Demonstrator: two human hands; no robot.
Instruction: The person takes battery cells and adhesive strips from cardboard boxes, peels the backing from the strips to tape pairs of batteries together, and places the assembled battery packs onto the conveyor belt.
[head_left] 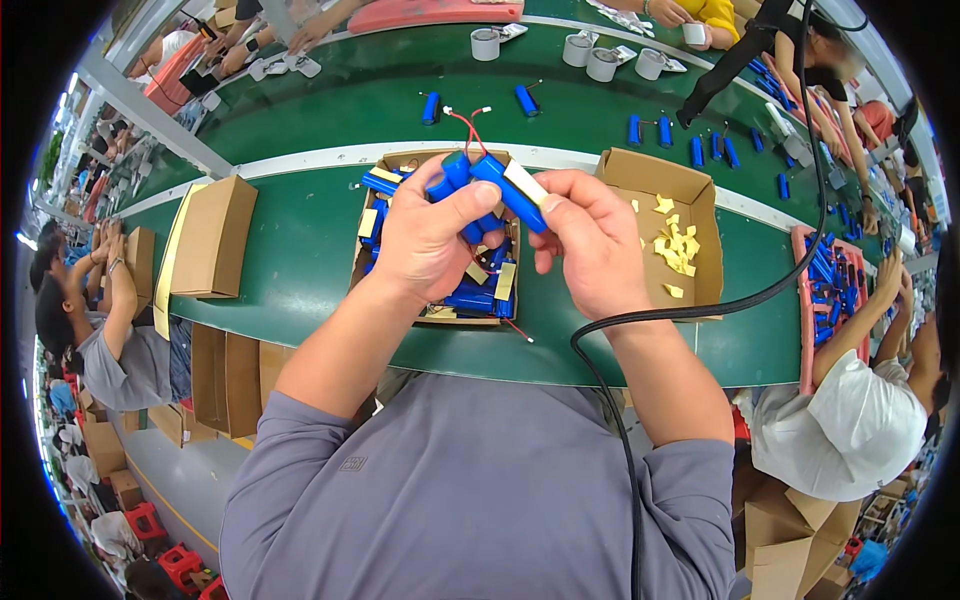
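Note:
My left hand (425, 240) grips several blue cylindrical battery cells (452, 178) with red and white wires (467, 122) sticking up. My right hand (590, 240) holds one blue cell (505, 190) by its end, fingers on a pale yellow sticker strip (527, 183) on it. Both hands hover over an open cardboard box (392, 170) holding more blue cells and yellow-backed stickers (504, 281).
A second cardboard box (700, 200) at right holds peeled yellow paper scraps. A closed flat carton (208, 238) lies at left. Loose blue cells (527, 99) and tape rolls (485, 44) ride the green conveyor belt. Other workers sit left, right and across. A black cable (700, 310) crosses my right arm.

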